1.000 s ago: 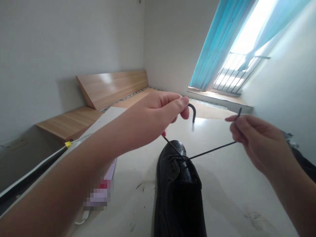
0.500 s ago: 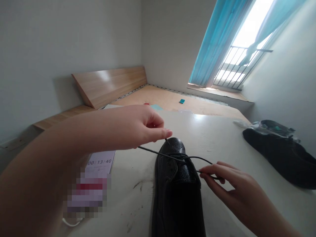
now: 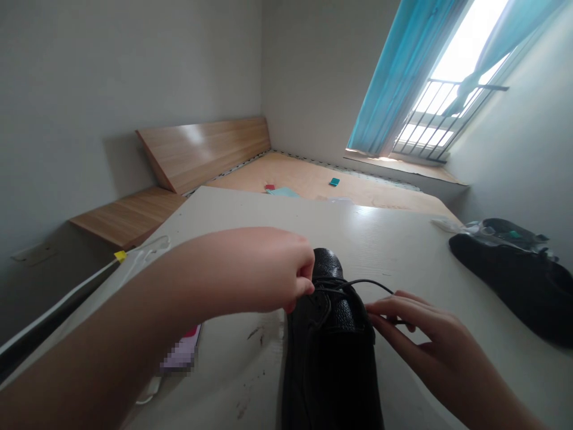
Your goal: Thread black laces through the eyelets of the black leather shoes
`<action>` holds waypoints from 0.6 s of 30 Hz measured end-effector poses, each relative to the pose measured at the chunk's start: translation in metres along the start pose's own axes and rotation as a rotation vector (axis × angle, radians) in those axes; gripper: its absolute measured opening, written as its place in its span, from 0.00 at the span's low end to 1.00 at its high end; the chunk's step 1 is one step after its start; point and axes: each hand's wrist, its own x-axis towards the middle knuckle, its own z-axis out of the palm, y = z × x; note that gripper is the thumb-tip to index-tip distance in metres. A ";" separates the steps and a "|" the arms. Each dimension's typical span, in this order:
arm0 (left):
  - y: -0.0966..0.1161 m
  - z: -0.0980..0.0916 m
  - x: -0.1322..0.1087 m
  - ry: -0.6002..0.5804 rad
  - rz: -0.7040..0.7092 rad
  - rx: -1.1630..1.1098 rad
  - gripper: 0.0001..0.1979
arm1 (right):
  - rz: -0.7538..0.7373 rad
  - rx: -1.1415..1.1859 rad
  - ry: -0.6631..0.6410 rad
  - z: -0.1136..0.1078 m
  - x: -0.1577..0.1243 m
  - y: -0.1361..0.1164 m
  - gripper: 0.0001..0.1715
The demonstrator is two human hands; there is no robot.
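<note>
A black leather shoe [image 3: 331, 352] stands on the white table, its toe pointing away from me. At its left side, by the eyelets, my left hand [image 3: 286, 272] is closed with thumb and fingers pinched on a shoelace; the fingertips are partly hidden. My right hand [image 3: 416, 325] is to the right of the shoe, thumb and forefinger pinching the black shoelace [image 3: 364, 281]. The lace arcs from the shoe's tongue over to that hand, and its loose part passes beneath the fingers.
A second black shoe [image 3: 510, 280] with clear plastic on it lies on the white table [image 3: 385, 245] at right. A phone [image 3: 181, 352] lies partly under my left forearm. White cables [image 3: 62, 298] run along the left edge. Behind are a wooden board [image 3: 206, 152] and a teal piece [image 3: 334, 181].
My left hand has come down and nearer, from above the shoe's toe to beside the eyelets. The right hand stays almost where it was, still on the lace. The view has shifted slightly.
</note>
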 end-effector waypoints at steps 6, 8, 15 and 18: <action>0.008 0.009 0.002 0.086 0.011 0.049 0.13 | -0.143 -0.164 0.088 0.005 -0.002 -0.008 0.19; 0.009 0.011 0.003 0.124 0.008 0.082 0.14 | -0.187 -0.204 0.055 0.003 -0.001 -0.015 0.20; 0.010 0.017 0.002 0.127 0.041 0.103 0.13 | -0.253 -0.408 0.073 0.001 0.006 -0.034 0.15; 0.010 0.018 0.004 0.141 0.094 0.129 0.10 | -0.274 -0.474 0.095 0.002 0.007 -0.036 0.16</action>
